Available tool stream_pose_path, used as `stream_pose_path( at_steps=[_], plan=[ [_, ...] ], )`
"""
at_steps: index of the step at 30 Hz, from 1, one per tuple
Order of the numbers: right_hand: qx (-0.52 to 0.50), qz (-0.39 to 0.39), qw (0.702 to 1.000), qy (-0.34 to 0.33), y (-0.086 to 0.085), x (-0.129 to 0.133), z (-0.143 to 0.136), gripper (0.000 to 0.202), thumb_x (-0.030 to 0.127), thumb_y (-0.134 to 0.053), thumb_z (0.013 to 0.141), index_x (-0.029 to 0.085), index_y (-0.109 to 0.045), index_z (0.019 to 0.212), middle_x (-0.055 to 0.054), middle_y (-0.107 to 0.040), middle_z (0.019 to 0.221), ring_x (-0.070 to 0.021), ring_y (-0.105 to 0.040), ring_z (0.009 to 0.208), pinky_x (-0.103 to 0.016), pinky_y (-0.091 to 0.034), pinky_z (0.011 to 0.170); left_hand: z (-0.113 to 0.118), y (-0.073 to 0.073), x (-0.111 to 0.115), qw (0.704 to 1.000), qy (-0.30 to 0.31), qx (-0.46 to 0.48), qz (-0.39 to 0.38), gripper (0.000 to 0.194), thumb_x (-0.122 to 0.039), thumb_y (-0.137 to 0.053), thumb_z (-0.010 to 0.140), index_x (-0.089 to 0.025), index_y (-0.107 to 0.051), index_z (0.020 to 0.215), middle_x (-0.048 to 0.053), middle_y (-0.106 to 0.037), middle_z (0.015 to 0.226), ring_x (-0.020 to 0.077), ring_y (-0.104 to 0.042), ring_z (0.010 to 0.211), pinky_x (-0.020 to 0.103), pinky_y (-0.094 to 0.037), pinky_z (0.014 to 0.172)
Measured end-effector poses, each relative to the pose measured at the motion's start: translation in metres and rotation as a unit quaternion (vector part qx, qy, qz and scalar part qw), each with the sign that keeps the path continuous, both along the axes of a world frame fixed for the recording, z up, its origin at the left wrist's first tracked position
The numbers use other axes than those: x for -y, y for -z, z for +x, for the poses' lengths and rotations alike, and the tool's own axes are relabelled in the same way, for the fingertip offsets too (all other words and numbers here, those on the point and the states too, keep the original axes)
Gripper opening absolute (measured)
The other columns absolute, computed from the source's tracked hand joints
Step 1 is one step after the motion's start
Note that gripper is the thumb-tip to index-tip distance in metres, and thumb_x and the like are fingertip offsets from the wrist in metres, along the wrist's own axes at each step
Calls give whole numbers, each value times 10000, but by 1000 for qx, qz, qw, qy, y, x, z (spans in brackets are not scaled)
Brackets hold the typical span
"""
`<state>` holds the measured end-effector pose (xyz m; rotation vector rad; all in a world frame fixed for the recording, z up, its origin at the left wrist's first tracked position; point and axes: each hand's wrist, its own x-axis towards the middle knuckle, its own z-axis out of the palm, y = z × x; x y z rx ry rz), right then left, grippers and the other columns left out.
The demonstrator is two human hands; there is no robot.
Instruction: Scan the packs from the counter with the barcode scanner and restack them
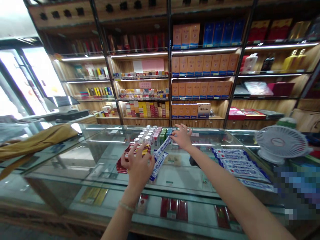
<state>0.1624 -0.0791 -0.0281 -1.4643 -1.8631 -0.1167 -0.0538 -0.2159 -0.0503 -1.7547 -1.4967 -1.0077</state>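
My right hand (182, 137) pinches the upper end of a slim blue-and-white packet (163, 146), which slants down toward my left hand. Under its lower end lies a second blue-and-white packet (158, 166) on the glass counter. My left hand (138, 164) hovers with fingers apart and curved, its thumb close to the two packets; whether the thumb touches them I cannot tell. Partly hidden behind the left hand is a stack of dark red and yellow packs (122, 165). Just beyond stand rows of small cans (147, 137) with white, pink, green and blue sides.
A row of similar blue-and-white packets (240, 163) lies on the counter at right, near a white fan (281, 141). A mustard-coloured cloth (42, 138) lies at left. Boxes show inside the glass display case (197, 208). Stocked shelves (202, 80) line the back wall.
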Motion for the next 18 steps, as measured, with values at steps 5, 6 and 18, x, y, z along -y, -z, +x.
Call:
stream_pose_path(
  at_steps=[5, 6, 18],
  plan=[
    [88, -40, 995, -33, 14, -1, -33, 127, 392, -720, 896, 284, -785, 897, -30, -456, 1577, -321, -232, 1497, -665, -115, 1167, -9, 26, 12, 1000, -3, -21, 14, 153, -269, -682, 847, -246, -689, 696, 6, -705, 1321, 334, -458, 1360, 600, -111, 1184],
    [99, -45, 993, -38, 17, -1, -38, 123, 390, -728, 891, 285, -789, 906, -35, -447, 1584, -328, -224, 1502, -669, -114, 1169, -9, 30, 13, 1000, -6, -19, 14, 142, -259, -687, 835, -249, -687, 693, 3, -709, 1316, 333, -463, 1359, 602, -96, 1186],
    [171, -52, 983, -50, 40, 4, -71, 135, 363, -762, 869, 287, -800, 974, -63, -393, 1629, -339, -202, 1534, -682, -86, 1195, -19, 50, 14, 999, -1, 4, -39, 89, -238, -696, 777, -251, -692, 689, 4, -686, 1360, 349, -452, 1376, 612, -72, 1198]
  ],
)
